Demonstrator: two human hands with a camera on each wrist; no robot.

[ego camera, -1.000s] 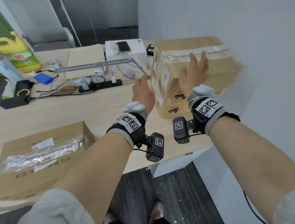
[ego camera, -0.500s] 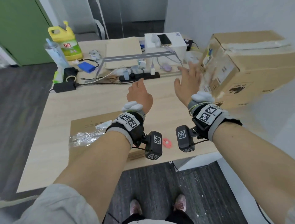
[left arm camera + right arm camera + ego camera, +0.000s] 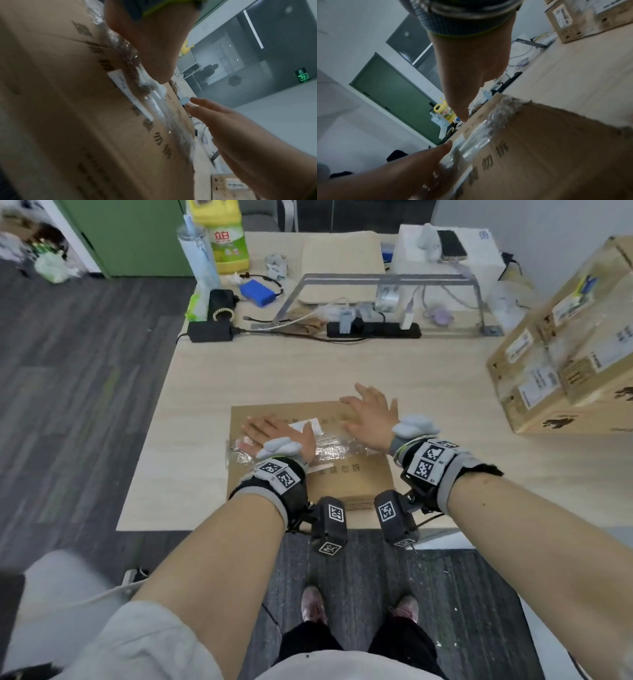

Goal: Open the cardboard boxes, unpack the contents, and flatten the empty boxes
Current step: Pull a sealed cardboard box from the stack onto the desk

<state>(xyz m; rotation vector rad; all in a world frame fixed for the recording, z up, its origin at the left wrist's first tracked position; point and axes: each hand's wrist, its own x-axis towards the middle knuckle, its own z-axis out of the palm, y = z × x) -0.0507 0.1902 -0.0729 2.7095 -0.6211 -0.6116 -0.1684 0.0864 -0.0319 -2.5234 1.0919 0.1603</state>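
A low cardboard box [image 3: 346, 477] with crinkled clear tape [image 3: 339, 445] across its top lies near the table's front edge. My left hand [image 3: 274, 433] lies flat on the box's left part, fingers straight over the tape and a white label. My right hand [image 3: 368, 416] is spread open over the box's far right corner; whether it touches the cardboard is unclear. The wrist views show the same box [image 3: 68, 108] [image 3: 556, 148] and both open hands [image 3: 231, 128] [image 3: 402, 169]. A larger taped cardboard box [image 3: 565, 364] stands at the table's right side.
Along the table's back are a black power strip [image 3: 373, 330] with cables, a grey metal stand [image 3: 387, 282], a white box [image 3: 445, 254] with a phone on it, a yellow detergent jug [image 3: 222, 237] and a blue pack [image 3: 260, 290]. The table's front edge [image 3: 205, 529] is close to me.
Both hands left the large box on the right and came down over the low box in front. My left hand went from loosely curled to flat on it. The view swung left and down.
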